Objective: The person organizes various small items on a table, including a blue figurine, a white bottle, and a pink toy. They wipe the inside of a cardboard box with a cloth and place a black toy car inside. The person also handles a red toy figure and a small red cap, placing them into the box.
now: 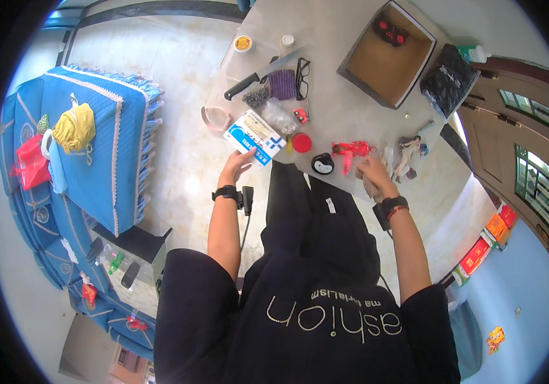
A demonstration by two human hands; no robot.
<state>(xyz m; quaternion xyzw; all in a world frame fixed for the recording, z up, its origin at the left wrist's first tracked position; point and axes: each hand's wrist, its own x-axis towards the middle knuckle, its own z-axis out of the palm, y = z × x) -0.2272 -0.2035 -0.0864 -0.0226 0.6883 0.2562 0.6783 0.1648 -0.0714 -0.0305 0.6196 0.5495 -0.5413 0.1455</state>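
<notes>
My left hand [237, 166] grips the near edge of a blue-and-white cardboard medicine box [256, 137], which bears writing. The box is tilted at the table's near left edge, beside a crumpled clear plastic bag [280, 115]. My right hand [378, 174] has its fingers curled at the near edge, close to a red plastic toy [353, 149]. Something tan [373, 191] shows under that palm; whether the fingers hold it is unclear. Between the hands are a round black case with a white penguin-like face [322, 164] and a red round lid [301, 142]. A figurine [408, 156] lies right of my right hand.
On the table [324, 86] lie a kitchen knife [264, 74], black-framed glasses [302, 79], a purple knitted cloth [282, 85] and a small red toy car [300, 115]. An open cardboard box [385, 62] holds a black-and-red game controller [389, 32]. A black plastic-wrapped package [448, 80] sits beside it.
</notes>
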